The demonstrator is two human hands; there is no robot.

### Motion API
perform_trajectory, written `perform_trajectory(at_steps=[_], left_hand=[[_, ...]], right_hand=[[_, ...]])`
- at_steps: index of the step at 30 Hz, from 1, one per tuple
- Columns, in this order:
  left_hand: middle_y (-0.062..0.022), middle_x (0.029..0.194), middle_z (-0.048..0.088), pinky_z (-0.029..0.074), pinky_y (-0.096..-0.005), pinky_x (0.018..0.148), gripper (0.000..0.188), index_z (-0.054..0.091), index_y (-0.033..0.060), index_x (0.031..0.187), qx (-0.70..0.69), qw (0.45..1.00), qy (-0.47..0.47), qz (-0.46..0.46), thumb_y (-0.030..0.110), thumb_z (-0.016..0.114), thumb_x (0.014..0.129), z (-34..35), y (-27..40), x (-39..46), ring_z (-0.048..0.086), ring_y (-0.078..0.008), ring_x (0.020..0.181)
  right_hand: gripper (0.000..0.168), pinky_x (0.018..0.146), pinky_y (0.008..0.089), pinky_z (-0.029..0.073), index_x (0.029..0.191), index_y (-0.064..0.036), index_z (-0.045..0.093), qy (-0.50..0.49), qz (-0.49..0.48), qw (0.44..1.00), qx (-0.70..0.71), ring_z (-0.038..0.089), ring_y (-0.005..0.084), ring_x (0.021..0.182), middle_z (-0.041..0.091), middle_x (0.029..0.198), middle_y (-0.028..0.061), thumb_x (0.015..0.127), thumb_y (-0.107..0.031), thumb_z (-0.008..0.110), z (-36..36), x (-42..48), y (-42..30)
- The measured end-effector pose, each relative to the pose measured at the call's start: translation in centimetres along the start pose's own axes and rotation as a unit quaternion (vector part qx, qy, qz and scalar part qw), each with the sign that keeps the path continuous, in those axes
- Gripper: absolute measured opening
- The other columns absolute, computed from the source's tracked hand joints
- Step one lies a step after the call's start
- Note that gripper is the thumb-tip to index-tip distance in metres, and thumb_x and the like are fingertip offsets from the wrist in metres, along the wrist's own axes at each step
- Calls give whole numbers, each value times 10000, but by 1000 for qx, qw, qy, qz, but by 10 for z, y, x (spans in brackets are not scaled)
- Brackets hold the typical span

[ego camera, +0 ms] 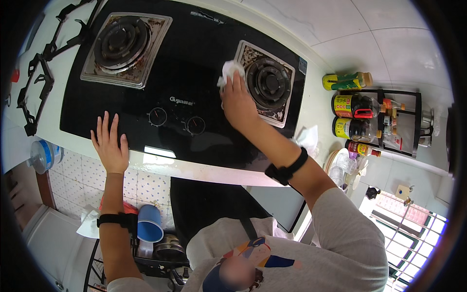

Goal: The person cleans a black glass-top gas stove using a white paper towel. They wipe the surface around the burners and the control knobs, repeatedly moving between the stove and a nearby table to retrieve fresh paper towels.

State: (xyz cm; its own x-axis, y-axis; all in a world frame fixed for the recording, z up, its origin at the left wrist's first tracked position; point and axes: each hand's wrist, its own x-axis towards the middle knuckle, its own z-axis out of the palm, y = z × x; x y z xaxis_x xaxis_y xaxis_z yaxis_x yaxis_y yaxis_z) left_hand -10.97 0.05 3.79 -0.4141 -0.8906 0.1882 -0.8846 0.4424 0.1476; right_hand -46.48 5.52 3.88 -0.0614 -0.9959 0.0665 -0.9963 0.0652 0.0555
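Observation:
My right hand (239,100) presses a crumpled white tissue or cloth (233,68) onto the left rim of the right burner's metal drip tray (243,51). Beside my fingers is the round black right burner (271,82). My left hand (110,146) rests flat with spread fingers at the front left edge of the black glass gas cooktop (189,54), holding nothing. Two control dials, the left one (157,116) and the right one (195,125), lie between my hands. The left burner (122,42) sits in a stained, rusty-looking drip tray (144,78).
Black pan supports (43,78) lie on the counter left of the cooktop. At the right, sauce bottles (352,129) stand by a black rack (417,124), near plates and glasses (341,168). Below are a large water bottle (42,157) and a blue bin (149,221).

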Motion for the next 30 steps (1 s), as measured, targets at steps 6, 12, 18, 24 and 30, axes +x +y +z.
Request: perform_trajectory(at_steps=[6, 12, 18, 24, 30], left_hand=[[-57, 1429, 333, 108, -485, 1097, 481, 438, 189, 1323, -1, 1000, 9, 4, 221, 460, 843, 3, 1, 2, 251, -265, 1343], [-46, 1432, 330, 110, -476, 1104, 473, 424, 210, 1334, -8, 1000, 10, 1, 212, 456, 861, 4, 1, 3, 250, -259, 1345], [-33, 1436, 322, 98, -471, 1107, 490, 424, 214, 1334, 1, 1000, 5, -14, 221, 465, 846, 3, -2, -2, 246, -240, 1348], [-33, 1438, 317, 96, -471, 1107, 491, 419, 210, 1335, 0, 1000, 7, -7, 215, 463, 847, 2, -1, -1, 243, -243, 1348], [-43, 1436, 321, 106, -479, 1100, 482, 423, 195, 1332, -4, 1000, 7, 0, 214, 454, 851, 1, -1, 0, 251, -254, 1343]], right_hand=[[294, 914, 450, 408, 1043, 23, 605, -88, 47, 980, -170, 467, 348, 1092, 528, 1170, 185, 840, -156, 488, 37, 124, 65], [296, 905, 433, 428, 1017, 16, 630, -141, 150, 978, -38, 411, 390, 1166, 351, 1336, 240, 842, -176, 488, 12, 100, 42], [272, 877, 364, 480, 947, 91, 593, -45, 21, 998, -47, 427, 415, 1171, 321, 1326, 324, 792, -117, 511, -13, -12, -30], [445, 1017, 332, 360, 1252, 23, 458, -36, -59, 988, 138, 362, 298, 1283, 329, 1409, 152, 812, -45, 480, -28, -91, 16], [324, 1034, 337, 359, 1070, -3, 592, -130, -180, 969, 112, 416, 266, 1249, 460, 1320, 119, 754, -7, 523, -38, -136, 143]])
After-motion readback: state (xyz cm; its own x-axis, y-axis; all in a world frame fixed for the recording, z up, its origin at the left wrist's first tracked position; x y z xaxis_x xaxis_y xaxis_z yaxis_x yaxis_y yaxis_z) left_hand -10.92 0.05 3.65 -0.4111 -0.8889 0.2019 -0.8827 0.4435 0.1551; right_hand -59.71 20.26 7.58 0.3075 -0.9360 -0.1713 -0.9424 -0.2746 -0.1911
